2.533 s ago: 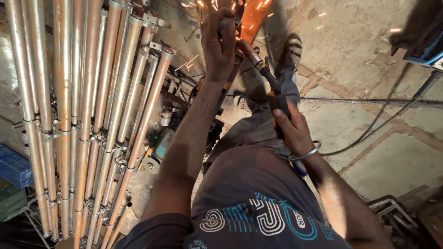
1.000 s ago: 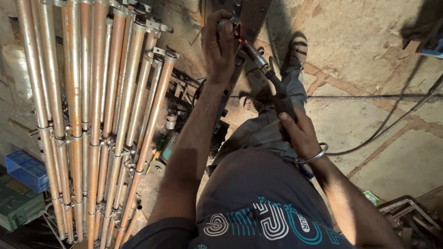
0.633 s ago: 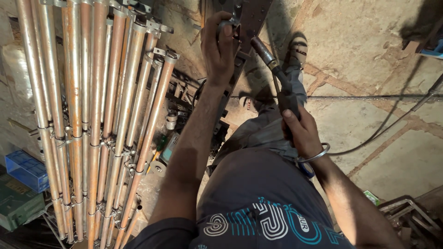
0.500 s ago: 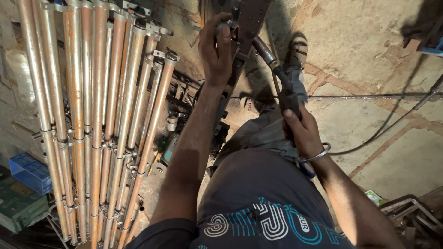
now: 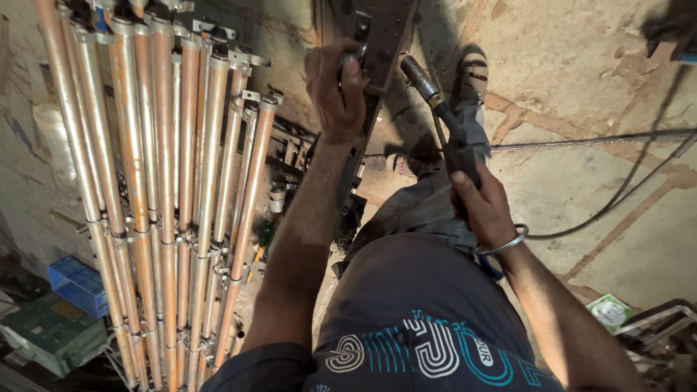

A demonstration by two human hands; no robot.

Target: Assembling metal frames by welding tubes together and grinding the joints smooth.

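My left hand (image 5: 337,91) grips a small metal part pressed against a dark steel bar (image 5: 385,43) that runs up and away from me. My right hand (image 5: 483,207), with a metal bangle on the wrist, is closed around the handle of a welding torch (image 5: 439,109). The torch's brass nozzle points up toward the bar and hangs a little to the right of it, apart from the metal. No sparks show. My knee and sandalled foot (image 5: 470,72) are below the bar.
A rack of long rusty steel pipes (image 5: 167,181) with welded brackets fills the left. A blue crate (image 5: 78,284) and a green box (image 5: 51,334) lie at lower left. A cable (image 5: 617,196) and a thin rod cross the concrete floor on the right.
Sparks were flying at the bar 2.5 s ago and have stopped. The torch has drawn back from the bar, to the right. My left hand keeps its hold.
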